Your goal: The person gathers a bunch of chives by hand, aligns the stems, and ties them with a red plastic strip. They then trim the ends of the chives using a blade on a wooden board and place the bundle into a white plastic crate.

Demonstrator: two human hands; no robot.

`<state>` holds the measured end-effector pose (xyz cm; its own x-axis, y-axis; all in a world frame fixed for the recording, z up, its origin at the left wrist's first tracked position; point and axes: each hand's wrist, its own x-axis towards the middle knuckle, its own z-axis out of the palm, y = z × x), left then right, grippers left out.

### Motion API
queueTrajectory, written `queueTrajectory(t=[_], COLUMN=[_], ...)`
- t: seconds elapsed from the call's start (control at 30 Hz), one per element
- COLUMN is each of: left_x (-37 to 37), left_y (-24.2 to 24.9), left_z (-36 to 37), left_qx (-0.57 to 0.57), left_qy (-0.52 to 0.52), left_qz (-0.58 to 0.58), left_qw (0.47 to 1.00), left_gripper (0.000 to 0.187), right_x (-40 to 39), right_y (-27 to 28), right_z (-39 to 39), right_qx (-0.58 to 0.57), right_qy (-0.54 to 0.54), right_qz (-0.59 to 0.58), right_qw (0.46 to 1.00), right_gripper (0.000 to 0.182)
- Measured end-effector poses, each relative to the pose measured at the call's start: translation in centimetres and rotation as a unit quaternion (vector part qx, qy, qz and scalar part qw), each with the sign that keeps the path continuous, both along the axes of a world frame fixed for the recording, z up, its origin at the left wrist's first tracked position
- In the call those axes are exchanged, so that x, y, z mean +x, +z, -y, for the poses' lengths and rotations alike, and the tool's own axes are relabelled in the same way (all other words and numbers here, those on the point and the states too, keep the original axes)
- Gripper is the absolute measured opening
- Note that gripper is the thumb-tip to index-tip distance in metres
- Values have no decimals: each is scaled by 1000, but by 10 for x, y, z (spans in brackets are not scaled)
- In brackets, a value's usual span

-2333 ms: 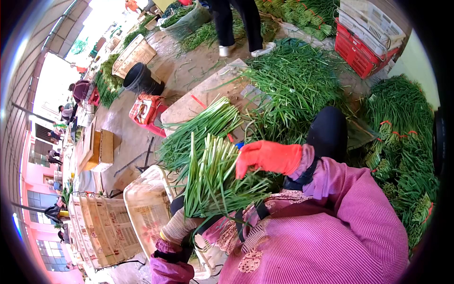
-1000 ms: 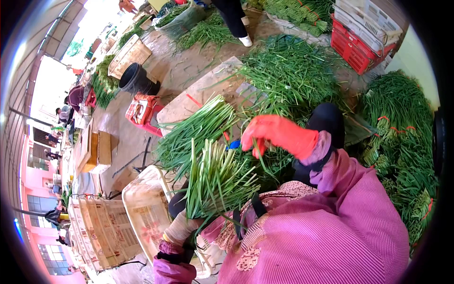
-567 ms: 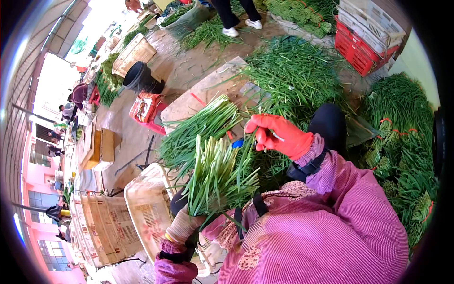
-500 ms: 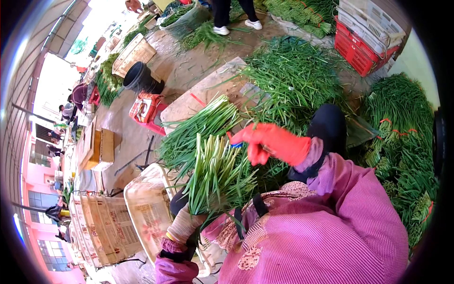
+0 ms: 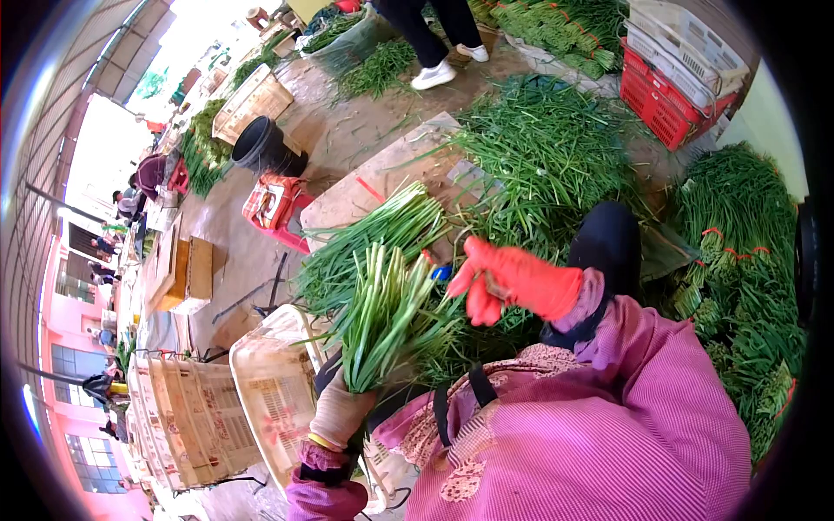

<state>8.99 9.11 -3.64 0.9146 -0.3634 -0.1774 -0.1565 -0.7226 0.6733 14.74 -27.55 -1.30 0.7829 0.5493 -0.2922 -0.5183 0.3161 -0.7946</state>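
Note:
My left hand (image 5: 343, 415), in a beige knit glove, is closed round a bunch of garlic chives (image 5: 382, 304), their pale stem ends pointing up and away from me. My right hand (image 5: 526, 282) wears a red rubber glove. Its fingers are curled together beside the bunch, apart from it, with a small brownish bit between them that I cannot make out. Near its fingertips lies a small blue and red object (image 5: 442, 273). A second pile of chives (image 5: 395, 221), stems aligned, rests on the board (image 5: 347, 204) just beyond.
Loose chives (image 5: 547, 156) are heaped beyond my right hand, with tied bundles (image 5: 734, 252) at the right. A pale plastic crate (image 5: 274, 356) stands by my left arm. Farther off are a black bucket (image 5: 265, 146), a red crate (image 5: 665, 95) and another person's legs (image 5: 426, 30).
My right hand has drawn back slightly to the right and down, away from the stem ends. My left hand still holds the bunch. The other person's feet have shifted.

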Motion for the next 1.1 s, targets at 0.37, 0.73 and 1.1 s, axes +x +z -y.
queueTrajectory(t=[0.37,0.73,1.1], left_x=[-6,-9,-20], left_y=[34,39,53], left_z=[24,35,35], left_qx=[-18,75,258], left_qy=[152,186,130], left_qz=[-28,49,214], left_qw=[988,978,933], left_gripper=[63,66,76], right_x=[-8,-21,9], right_y=[-20,-19,-21], right_z=[-22,-44,-3], right_qx=[134,-45,-156], right_qy=[22,60,-133], right_qz=[15,-43,208], right_qw=[991,996,956], right_gripper=[29,65,25])
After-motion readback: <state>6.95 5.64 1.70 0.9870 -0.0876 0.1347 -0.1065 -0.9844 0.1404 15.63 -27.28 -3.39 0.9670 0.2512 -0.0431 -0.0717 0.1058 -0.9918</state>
